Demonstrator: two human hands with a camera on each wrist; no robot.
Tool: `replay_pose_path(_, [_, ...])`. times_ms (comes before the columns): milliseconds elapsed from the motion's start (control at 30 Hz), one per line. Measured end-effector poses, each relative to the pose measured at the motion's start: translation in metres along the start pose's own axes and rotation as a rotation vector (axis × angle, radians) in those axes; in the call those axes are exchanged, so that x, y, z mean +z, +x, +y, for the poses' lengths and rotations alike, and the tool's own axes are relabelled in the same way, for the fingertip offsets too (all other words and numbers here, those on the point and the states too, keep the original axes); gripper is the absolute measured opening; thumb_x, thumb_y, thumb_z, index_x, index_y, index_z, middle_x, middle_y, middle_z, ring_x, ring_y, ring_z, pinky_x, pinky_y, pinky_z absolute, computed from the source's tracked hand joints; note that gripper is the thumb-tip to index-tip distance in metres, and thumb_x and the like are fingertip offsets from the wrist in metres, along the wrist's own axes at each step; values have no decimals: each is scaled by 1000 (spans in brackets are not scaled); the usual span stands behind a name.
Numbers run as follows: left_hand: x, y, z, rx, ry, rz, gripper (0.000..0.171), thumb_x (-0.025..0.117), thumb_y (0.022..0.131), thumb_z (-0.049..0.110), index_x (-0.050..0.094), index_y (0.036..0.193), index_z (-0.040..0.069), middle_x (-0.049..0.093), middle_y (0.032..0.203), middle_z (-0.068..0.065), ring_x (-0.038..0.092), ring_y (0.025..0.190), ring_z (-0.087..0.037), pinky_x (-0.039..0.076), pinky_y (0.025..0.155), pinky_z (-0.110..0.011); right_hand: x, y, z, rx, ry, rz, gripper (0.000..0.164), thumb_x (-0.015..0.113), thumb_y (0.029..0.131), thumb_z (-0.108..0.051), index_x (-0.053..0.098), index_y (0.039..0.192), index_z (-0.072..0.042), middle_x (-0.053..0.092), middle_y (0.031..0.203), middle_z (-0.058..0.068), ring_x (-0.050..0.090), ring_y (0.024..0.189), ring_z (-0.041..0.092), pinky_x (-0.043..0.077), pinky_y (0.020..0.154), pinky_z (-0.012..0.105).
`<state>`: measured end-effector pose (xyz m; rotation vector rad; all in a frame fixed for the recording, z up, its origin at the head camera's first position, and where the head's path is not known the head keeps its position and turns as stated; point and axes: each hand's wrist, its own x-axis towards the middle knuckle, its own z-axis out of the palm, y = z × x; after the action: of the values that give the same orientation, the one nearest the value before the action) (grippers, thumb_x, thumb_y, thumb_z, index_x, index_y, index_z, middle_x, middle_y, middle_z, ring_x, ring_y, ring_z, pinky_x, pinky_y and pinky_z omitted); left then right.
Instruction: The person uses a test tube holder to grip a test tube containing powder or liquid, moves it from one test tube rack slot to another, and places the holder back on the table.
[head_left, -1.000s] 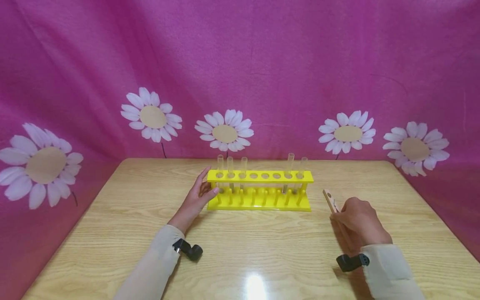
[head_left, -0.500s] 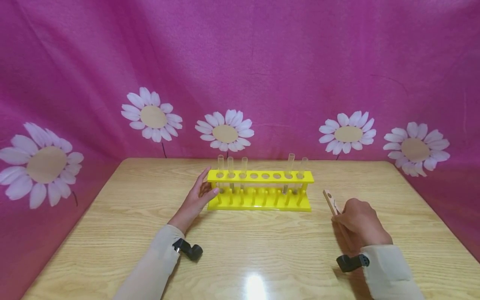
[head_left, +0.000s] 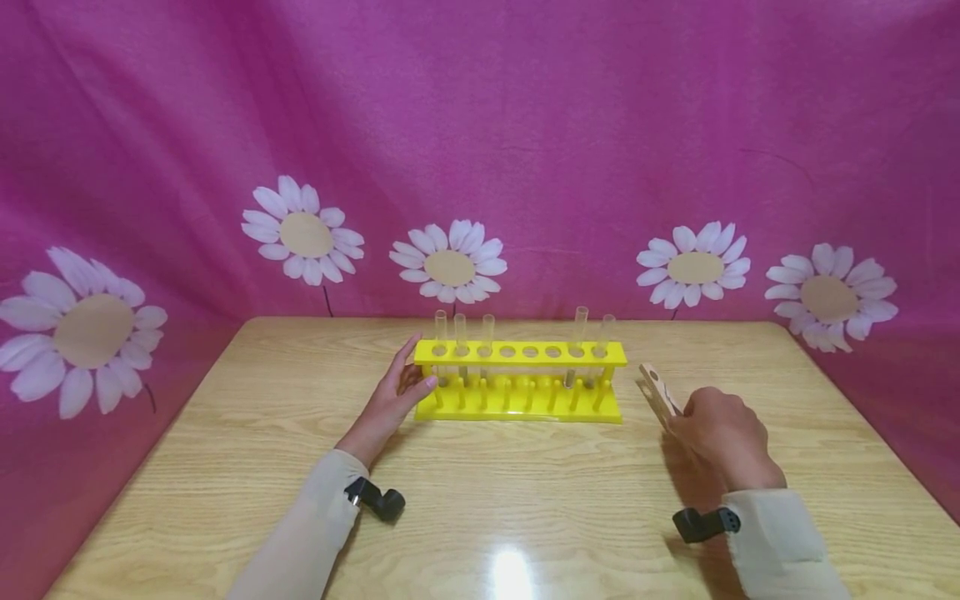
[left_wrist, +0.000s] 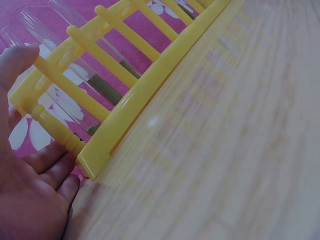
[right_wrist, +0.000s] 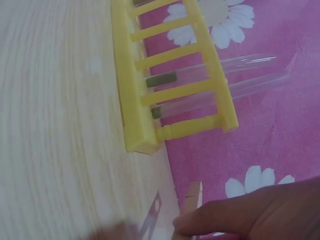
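Observation:
A yellow test tube rack stands upright on the table. My left hand holds its left end, thumb in front and fingers behind the end post. Three glass tubes stand at the left of the rack, among them one test tube; two more, including this test tube, are at the right. Dark greenish contents show in the tube bottoms. To the right of the rack, my right hand grips a wooden test tube holder, its front end pointing forward and tilted up; its rear is hidden by the hand.
The wood-grain table reaches back to a magenta cloth printed with white daisies. Several holes between the two tube groups hold no tube. Black wrist cameras are strapped over both sleeves.
The front end of the test tube holder has lifted off the table and moved slightly forward and left, with my right hand shifting along. My left hand and the rack stay put.

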<state>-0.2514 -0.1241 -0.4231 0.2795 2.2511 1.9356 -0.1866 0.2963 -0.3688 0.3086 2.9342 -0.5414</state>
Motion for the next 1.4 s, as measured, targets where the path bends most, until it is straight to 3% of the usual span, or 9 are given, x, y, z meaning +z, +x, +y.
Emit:
replay_pose_path(167, [1, -10, 17, -13, 5, -9, 76, 60, 96, 28, 12, 155, 31, 29, 155, -13, 28, 142, -30, 24, 115, -43, -3, -1, -3, -17, 1, 80, 29, 62, 88, -24, 67, 96, 4, 61, 78, 14, 51, 67, 29, 38, 54, 36])
replay_pose_path(533, [-2, 7, -12, -11, 4, 21, 73, 61, 95, 35, 16, 151, 45, 31, 154, -6, 29, 141, -27, 24, 115, -46, -8, -6, -14, -31, 73, 241, 32, 60, 89, -24, 62, 100, 6, 60, 73, 13, 49, 63, 26, 36, 50, 32])
replay_pose_path(767, [0, 8, -14, 21, 4, 29, 73, 61, 95, 34, 17, 153, 40, 31, 154, -5, 31, 140, -27, 27, 113, -47, -14, -14, -20, -115, 128, 426, 30, 59, 89, -26, 60, 98, 3, 64, 77, 16, 50, 59, 25, 35, 47, 31])
replay_pose_path(1100, [-1, 9, -15, -11, 3, 34, 70, 62, 95, 35, 19, 148, 50, 35, 152, -6, 31, 140, -26, 27, 114, -46, -18, -23, -38, -218, 214, 668, 28, 59, 91, -26, 61, 102, 0, 57, 77, 12, 46, 61, 25, 36, 49, 32])
replay_pose_path(1400, [1, 9, -15, 7, -2, 40, 70, 61, 96, 31, 19, 150, 47, 37, 150, -8, 33, 139, -26, 26, 114, -45, -20, -34, -55, -272, 257, 714, 27, 62, 91, -23, 60, 106, -1, 57, 81, 12, 47, 61, 24, 41, 42, 25])
